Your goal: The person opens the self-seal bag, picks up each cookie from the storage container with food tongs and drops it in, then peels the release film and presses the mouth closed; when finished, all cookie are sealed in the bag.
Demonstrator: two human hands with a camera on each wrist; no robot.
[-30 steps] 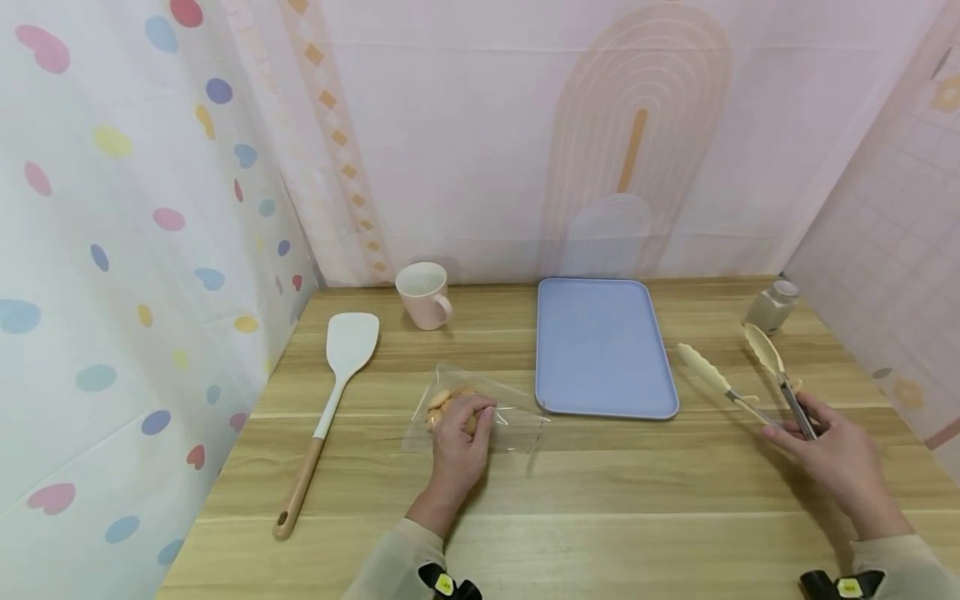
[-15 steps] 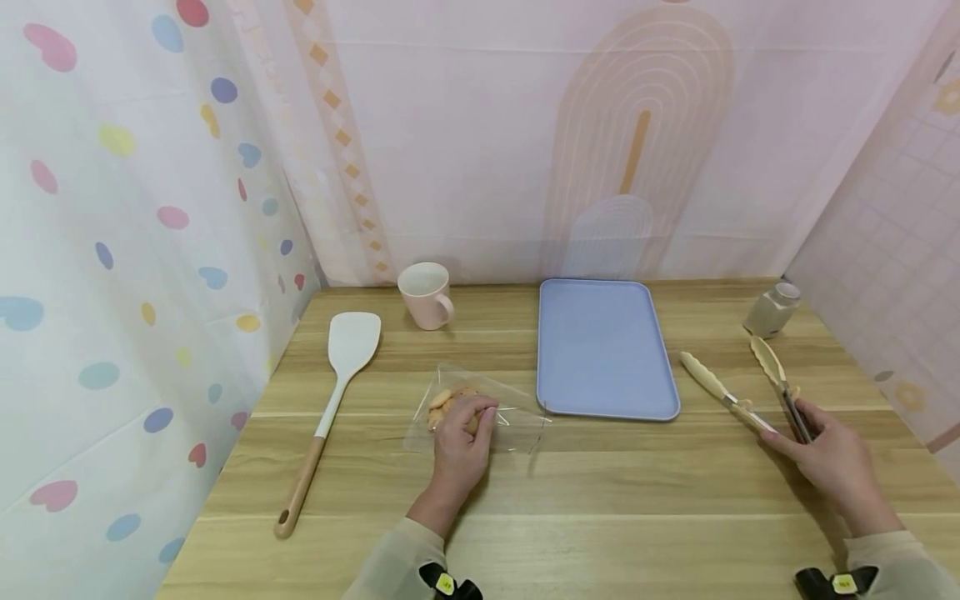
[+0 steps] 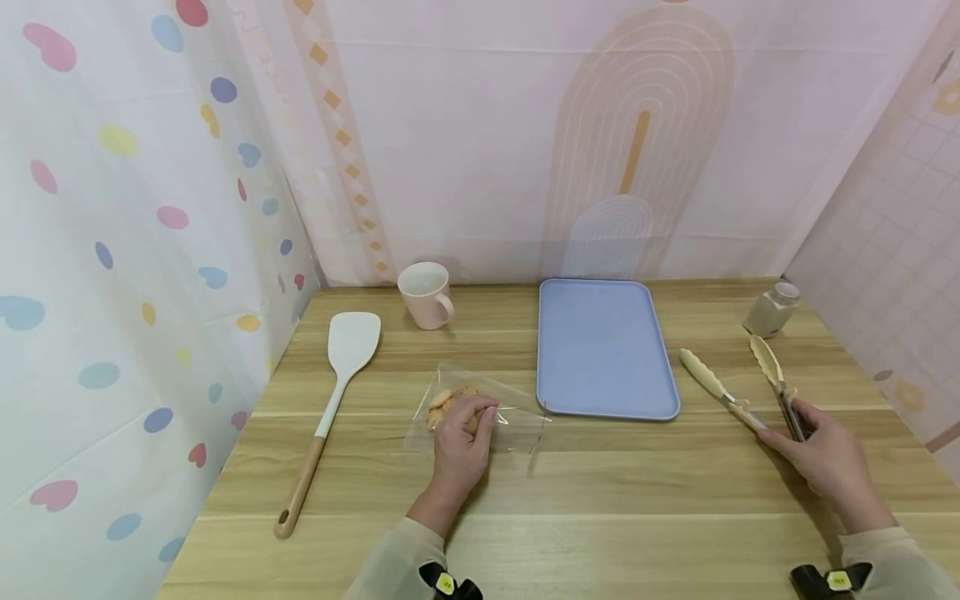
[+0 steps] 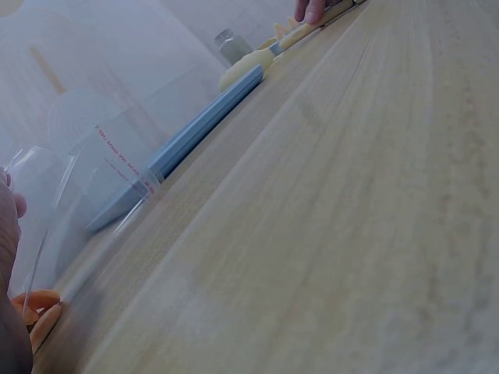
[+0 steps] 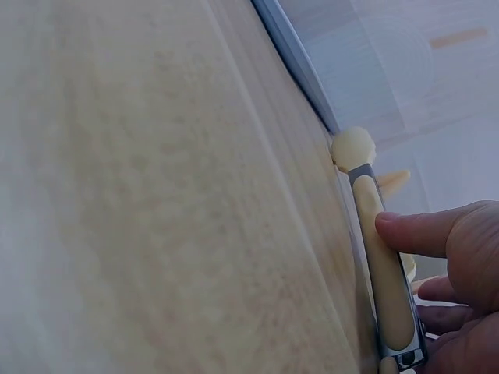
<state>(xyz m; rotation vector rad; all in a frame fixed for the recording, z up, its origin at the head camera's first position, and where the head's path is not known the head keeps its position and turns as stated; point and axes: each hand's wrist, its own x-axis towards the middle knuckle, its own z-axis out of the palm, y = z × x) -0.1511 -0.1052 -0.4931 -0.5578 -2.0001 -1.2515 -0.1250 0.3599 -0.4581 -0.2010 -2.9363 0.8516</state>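
Observation:
My left hand point(image 3: 461, 446) pinches a clear plastic bag point(image 3: 517, 427) of cookies point(image 3: 441, 400) near the table's middle. Its curled fingers cover part of the cookies. Red print runs along one edge of the bag point(image 4: 117, 156) in the left wrist view. At the right, my right hand point(image 3: 834, 457) grips a pair of cream-tipped metal tongs point(image 3: 705, 373) low over the table, thumb on one arm and fingers on the other. The arms are spread, tips pointing away from me, with nothing between them. In the right wrist view the thumb presses the cream handle inlay of the tongs point(image 5: 382, 265).
A blue rectangular tray point(image 3: 607, 346) lies between the bag and the tongs, farther back. Behind the tongs stands a small lidded jar point(image 3: 772, 310). A pink mug point(image 3: 426, 296) is at the back left, and a white spatula point(image 3: 352, 340) with a wooden handle lies at the left.
My right hand has shifted slightly left, and the tongs' tips have come lower and a little nearer to me. The left hand and bag have stayed in place.

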